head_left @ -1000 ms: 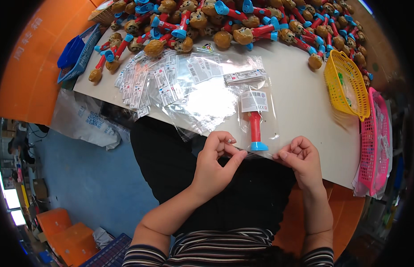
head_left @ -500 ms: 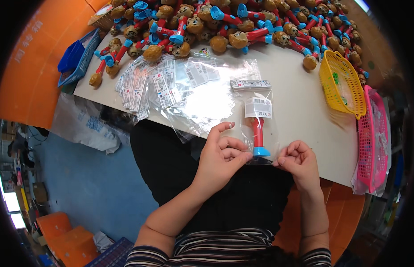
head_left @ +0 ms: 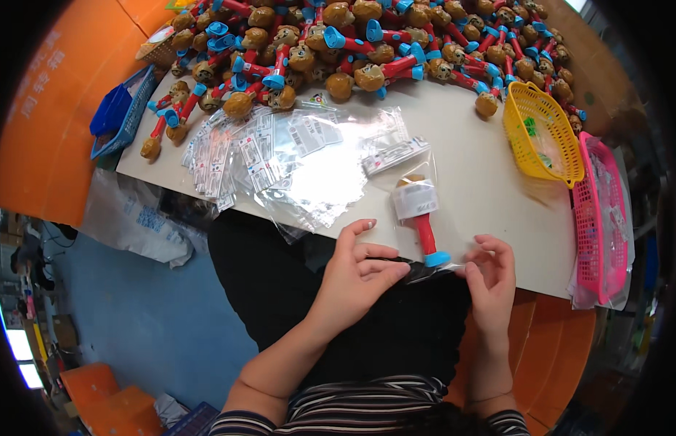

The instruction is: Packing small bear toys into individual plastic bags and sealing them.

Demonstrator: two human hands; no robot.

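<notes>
A clear plastic bag (head_left: 407, 229) lies at the table's near edge, with a folded printed header card (head_left: 396, 156) at its far end. Inside is a figure-topped toy with a red stem (head_left: 425, 232), a blue foot (head_left: 437, 259) and a brown head partly hidden by a white label (head_left: 415, 199). My left hand (head_left: 363, 272) pinches the bag's near edge by its left corner, index finger raised. At the opposite corner my right hand (head_left: 490, 272) holds the edge between thumb and curled fingers. The bag's near end overhangs my lap.
Flat clear bags with printed cards (head_left: 258, 156) spread over the table's left side. Loose toys (head_left: 370, 76) are heaped along the back. A blue basket (head_left: 138, 102) stands at the left; yellow (head_left: 508, 138) and pink (head_left: 585, 240) baskets are at the right.
The bag with the toy has tilted, its header end swinging left and its near end right. My right hand's fingers have loosened a little. The whole view has shifted slightly.
</notes>
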